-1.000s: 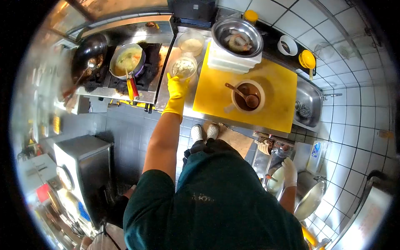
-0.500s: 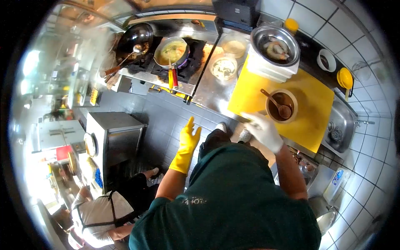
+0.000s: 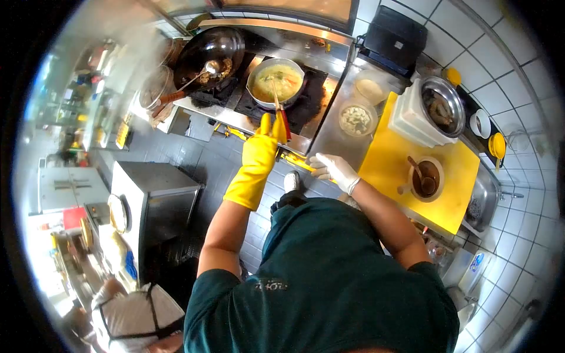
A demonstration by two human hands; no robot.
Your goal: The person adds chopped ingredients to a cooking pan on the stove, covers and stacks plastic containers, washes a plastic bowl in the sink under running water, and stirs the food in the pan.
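My left hand, in a long yellow rubber glove, reaches up to the front of the stove. Its fingers are stretched and apart, beside the red handle of a pan; whether they touch it I cannot tell. In the pan is a yellowish soup with green and orange bits, and a utensil leans in it. My right hand, in a thin white glove, is open and holds nothing. It hovers at the counter's front edge, left of the yellow cutting board.
On the board are a brown-filled pot with a wooden ladle and stacked white containers under a metal bowl of shrimp. A wok with a ladle sits left of the pan. A co-worker is at lower left.
My left hand has moved up to the pan handle. My right hand has moved left, away from the pot. The view has shifted, and I stand closer to the stove.
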